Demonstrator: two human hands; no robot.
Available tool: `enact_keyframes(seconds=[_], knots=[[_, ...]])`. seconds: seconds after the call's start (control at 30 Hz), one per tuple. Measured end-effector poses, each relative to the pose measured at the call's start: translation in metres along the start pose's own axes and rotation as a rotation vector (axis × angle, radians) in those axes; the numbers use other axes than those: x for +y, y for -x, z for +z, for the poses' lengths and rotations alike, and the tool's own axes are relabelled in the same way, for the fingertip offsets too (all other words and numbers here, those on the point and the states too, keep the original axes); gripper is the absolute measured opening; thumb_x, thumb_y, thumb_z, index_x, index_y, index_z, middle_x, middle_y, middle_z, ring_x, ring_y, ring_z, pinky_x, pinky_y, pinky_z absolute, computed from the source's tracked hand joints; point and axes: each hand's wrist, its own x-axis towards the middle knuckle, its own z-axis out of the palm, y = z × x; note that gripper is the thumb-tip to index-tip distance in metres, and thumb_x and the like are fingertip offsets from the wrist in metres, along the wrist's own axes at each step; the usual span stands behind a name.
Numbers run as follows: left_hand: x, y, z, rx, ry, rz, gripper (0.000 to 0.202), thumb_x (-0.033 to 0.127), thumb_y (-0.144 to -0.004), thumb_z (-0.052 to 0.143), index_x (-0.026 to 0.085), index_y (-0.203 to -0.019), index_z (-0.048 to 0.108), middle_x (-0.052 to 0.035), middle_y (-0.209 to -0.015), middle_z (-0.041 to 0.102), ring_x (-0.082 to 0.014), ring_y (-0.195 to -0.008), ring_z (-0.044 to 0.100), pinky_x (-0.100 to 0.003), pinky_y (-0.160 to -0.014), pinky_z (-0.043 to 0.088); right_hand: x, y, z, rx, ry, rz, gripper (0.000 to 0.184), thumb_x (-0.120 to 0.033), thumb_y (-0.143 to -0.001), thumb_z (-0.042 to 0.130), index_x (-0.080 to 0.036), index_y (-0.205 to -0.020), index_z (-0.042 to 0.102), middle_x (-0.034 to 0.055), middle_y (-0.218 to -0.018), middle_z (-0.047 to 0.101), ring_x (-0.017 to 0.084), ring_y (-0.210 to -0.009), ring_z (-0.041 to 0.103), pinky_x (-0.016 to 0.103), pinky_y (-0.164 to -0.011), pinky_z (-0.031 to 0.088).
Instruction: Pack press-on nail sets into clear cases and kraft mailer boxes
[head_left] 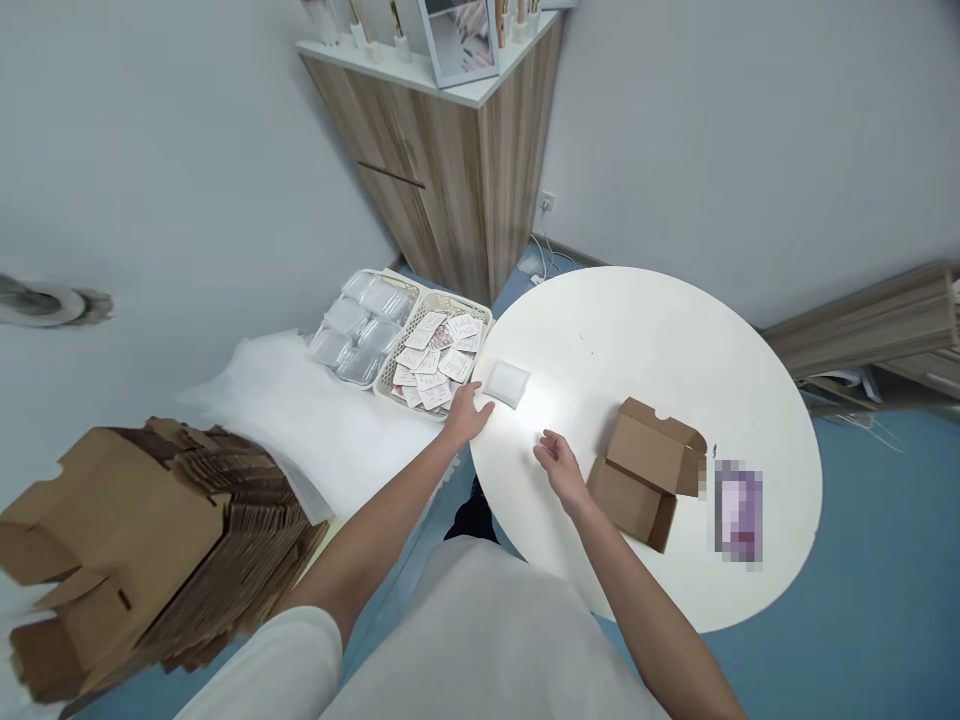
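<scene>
left hand [466,418] near cards [433,364], open box [643,452] (cardboard)

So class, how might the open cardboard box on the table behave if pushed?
The cardboard box probably slides rather than rolls, having flat sides. It seems light, its walls looking thin. The lid may swing at its crease.

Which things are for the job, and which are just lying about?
Probably for the job:
white packet by the left hand
printed cards
open cardboard box
cardboard stack
clear packs

Probably just there:
picture frame
cabinet
wall socket
</scene>
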Motion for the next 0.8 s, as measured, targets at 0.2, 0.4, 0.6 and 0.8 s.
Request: enact_keyframes(seconds=[0.2, 0.4, 0.6, 0.8], knots=[[0.009, -0.040, 0.013, -0.128, 0.031, -0.025, 0.060, 0.031, -0.076, 0.051, 0.015, -0.129, 0.029, -0.0145, -0.126, 0.038, -0.0260, -0.119, 0.034, -0.038, -0.098, 0.025, -0.017, -0.058, 0.037, 0.135, -0.119, 0.084, 0.050, -0.042, -0.069, 0.055, -0.025, -0.115, 0.043, 0.0094, -0.114, 0.050, 0.018, -0.096, 0.054, 0.030, -0.072, 0.047], [0.005, -0.050, 0.014, -0.188, -0.008, 0.021, 0.046, 0.018, -0.080, 0.042, 0.017, -0.126, 0.040, -0.0115, -0.105, 0.052, -0.0215, -0.097, 0.051, -0.034, -0.087, 0.037, -0.031, -0.090, 0.057, 0.221, -0.142, 0.094, 0.041, -0.035, -0.067, 0.054, -0.023, -0.106, 0.048, 0.0081, -0.107, 0.054, 0.017, -0.088, 0.056, 0.028, -0.064, 0.049], [-0.001, -0.045, 0.012, -0.205, 0.089, 0.016, 0.048, 0.014, -0.076, 0.047, 0.020, -0.123, 0.043, -0.0058, -0.097, 0.056, -0.0143, -0.077, 0.055, -0.029, -0.079, 0.043, -0.031, -0.093, 0.055, 0.255, -0.189, 0.126, 0.032, -0.025, -0.060, 0.057, -0.020, -0.092, 0.051, 0.0053, -0.092, 0.060, 0.015, -0.074, 0.057, 0.027, -0.058, 0.047], [0.013, -0.016, 0.005, -0.214, 0.276, 0.021, 0.048, 0.017, -0.074, 0.052, 0.021, -0.122, 0.045, -0.0051, -0.099, 0.055, -0.0105, -0.075, 0.056, -0.025, -0.072, 0.046, -0.030, -0.061, 0.038, 0.261, -0.226, 0.031, 0.032, -0.028, -0.059, 0.059, -0.020, -0.090, 0.054, 0.0054, -0.094, 0.059, 0.015, -0.076, 0.057, 0.027, -0.061, 0.047]])
